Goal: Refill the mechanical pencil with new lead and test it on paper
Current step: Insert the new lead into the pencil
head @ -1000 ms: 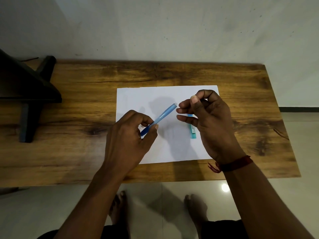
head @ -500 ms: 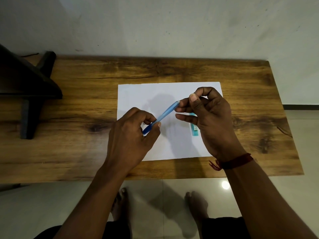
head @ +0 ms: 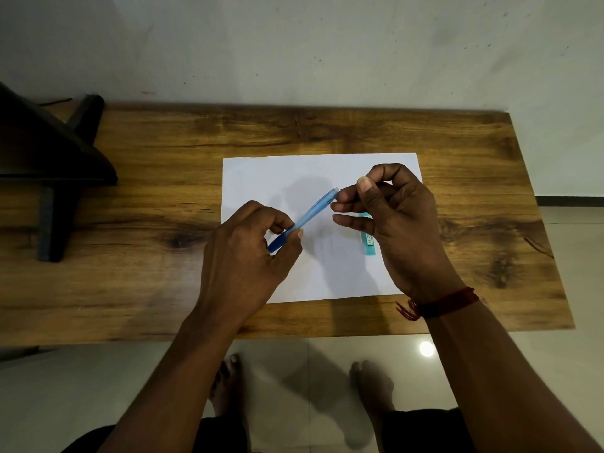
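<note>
The desk [head: 327, 132] is a long slab of warm brown wood with a strong dark grain, several knots and a smooth, faintly glossy face. On it lies a plain white sheet of paper [head: 261, 178], flat and matte, with its long edges running across the desk. Above the sheet the left hand [head: 242, 256] grips the mechanical pencil [head: 315, 209], a slim round barrel of translucent light-blue plastic that darkens to deep blue at the lower end, where the curled fingers and thumb close round it. The pencil slants up and to the right, clear of the paper, and ends in a pale, blunt tip. The right hand [head: 402, 223] meets that tip: thumb and forefinger are pinched together at it, the forefinger arched high, while the other fingers stretch out loosely below. Anything finer between the fingertips is too small to see. Partly hidden under the right hand, a small flat lead case [head: 369, 245] of turquoise plastic lies on the paper near its right edge. It carries a pale label with tiny print that cannot be read. A band of dark red thread [head: 444, 304] with a frayed tassel circles the right wrist. At the desk's left end stands a black angular stand [head: 49, 158] of matte bars. Below the desk's near edge are shiny pale floor tiles [head: 98, 387] with a bright spot of reflected light, and two bare feet [head: 228, 380].
</note>
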Demonstrator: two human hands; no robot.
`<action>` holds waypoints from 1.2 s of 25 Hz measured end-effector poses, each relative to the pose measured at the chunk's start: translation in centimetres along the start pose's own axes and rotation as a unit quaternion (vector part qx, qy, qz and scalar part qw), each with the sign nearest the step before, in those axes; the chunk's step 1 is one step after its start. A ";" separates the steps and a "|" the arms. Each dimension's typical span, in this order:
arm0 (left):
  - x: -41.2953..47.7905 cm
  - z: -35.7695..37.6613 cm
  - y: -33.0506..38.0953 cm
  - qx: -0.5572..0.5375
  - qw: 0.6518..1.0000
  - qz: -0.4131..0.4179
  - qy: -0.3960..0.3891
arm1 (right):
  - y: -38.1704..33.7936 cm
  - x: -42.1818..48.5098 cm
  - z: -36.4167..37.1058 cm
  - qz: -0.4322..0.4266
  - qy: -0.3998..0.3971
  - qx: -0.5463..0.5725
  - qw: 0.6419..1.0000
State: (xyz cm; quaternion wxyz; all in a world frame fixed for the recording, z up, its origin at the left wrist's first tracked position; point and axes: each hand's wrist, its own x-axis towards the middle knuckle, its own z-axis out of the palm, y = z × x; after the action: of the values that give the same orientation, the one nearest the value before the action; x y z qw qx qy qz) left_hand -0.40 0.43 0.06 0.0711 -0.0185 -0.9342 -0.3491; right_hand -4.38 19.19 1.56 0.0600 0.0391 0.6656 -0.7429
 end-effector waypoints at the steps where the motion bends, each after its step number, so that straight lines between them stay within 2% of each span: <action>1: 0.0 0.0 0.0 0.000 1.000 0.000 0.001 | 0.0 0.0 0.0 -0.001 0.002 0.000 1.000; 20: 0.0 -0.1 0.1 0.004 1.000 0.009 -0.006 | 0.4 -0.1 0.4 0.001 -0.017 -0.074 0.997; 30: 0.0 -0.1 0.1 -0.019 1.000 0.000 0.020 | -0.1 -0.3 1.4 0.023 -0.019 -0.033 0.999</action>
State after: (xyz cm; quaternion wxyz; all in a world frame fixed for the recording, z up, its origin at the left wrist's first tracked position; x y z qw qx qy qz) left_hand -0.35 0.47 0.19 0.0893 -0.0132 -0.9259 -0.3669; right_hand -4.06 17.86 1.84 0.0909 0.0382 0.6875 -0.7195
